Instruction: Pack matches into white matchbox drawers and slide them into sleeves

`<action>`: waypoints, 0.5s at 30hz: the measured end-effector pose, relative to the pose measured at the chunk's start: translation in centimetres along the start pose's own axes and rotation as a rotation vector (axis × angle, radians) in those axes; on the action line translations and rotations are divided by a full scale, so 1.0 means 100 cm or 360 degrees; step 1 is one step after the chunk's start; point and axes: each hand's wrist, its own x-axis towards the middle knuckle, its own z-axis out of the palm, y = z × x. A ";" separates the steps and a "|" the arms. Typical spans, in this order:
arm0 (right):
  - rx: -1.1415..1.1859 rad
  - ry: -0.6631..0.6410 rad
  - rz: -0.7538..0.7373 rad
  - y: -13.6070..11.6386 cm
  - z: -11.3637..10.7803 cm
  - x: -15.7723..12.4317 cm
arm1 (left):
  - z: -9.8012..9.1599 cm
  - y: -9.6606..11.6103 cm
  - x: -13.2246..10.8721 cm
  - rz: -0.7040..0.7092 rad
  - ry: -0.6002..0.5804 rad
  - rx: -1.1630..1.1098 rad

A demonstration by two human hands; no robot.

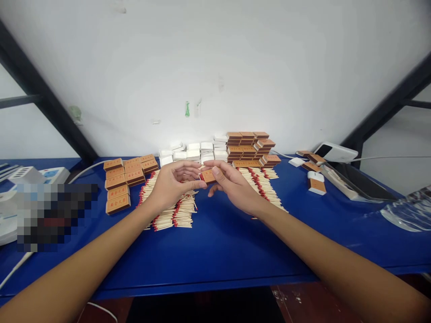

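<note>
**Matchbox (208, 176) gripped at frame centre**

The orange box hangs just above the blue tabletop (218, 242). The left hand (171, 181) pinches its left end and the right hand (232, 184) closes on its right end. Beneath the hands, red-tipped matchsticks (175, 213) lie in loose heaps. Flat rows of orange boxes (124, 179) lie at centre left. Farther back, against the white wall, stand white inner trays (193, 152) and a stack of orange boxes (251, 148).

One left hand (171, 185), one right hand (235, 187), one held matchbox (208, 176), two heaps of matches (175, 215) (263, 184), stacked boxes (249, 146) beyond counting.
</note>
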 end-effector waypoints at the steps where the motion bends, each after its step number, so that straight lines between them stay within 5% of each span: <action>1: 0.0019 -0.0028 0.0008 -0.002 0.001 -0.001 | 0.000 0.001 -0.001 0.0029 -0.0008 0.0064; 15: 0.0098 -0.0262 0.0163 -0.007 0.009 -0.009 | -0.004 0.010 -0.003 0.0237 -0.0080 0.0447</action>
